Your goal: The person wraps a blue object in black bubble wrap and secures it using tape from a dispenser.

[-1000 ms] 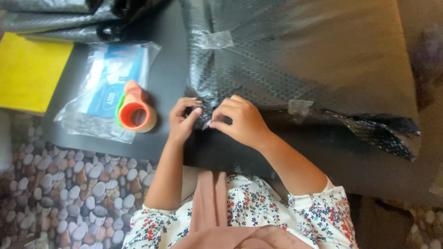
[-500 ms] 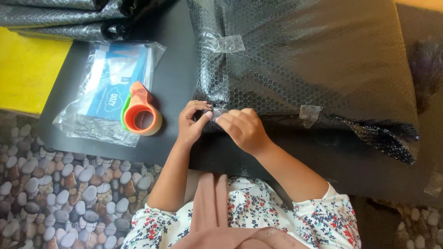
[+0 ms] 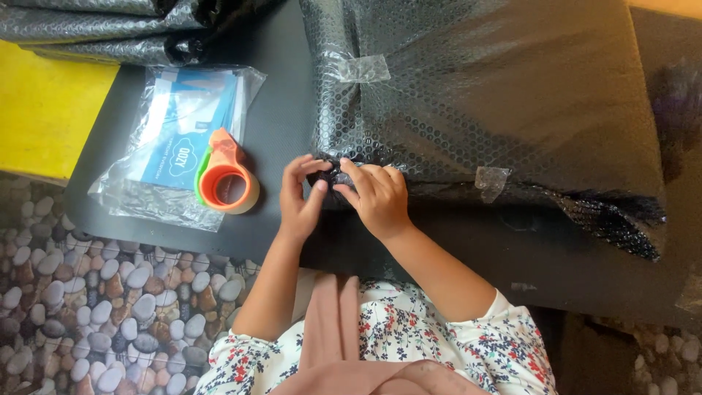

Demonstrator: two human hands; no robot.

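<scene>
A big parcel [image 3: 497,110] wrapped in dark, bumpy bubble wrap lay on the flat, dark bench [image 3: 285,88]. Two bits of shiny clear tape [image 3: 363,69] were stuck on the wrap. The left hand [image 3: 300,201] and the right hand [image 3: 376,197] met at the near corner of the parcel. The fingers [image 3: 322,186] of both hands were curled in close and pinched the crinkly edge of the bubble wrap between them. Just beside the left hand sat a round orange and green tape holder [image 3: 227,181]. It rested on a soft clear plastic bag [image 3: 161,190] with blue and white packets inside. More shiny dark wrap [image 3: 110,29] was piled at the far side. A flat yellow thing [image 3: 44,110] lay at the left. The floor [image 3: 88,307] looked like smooth pebbles. Half a second before, the hands had been at the same corner, and the parcel and tape holder had not moved on the bench.
</scene>
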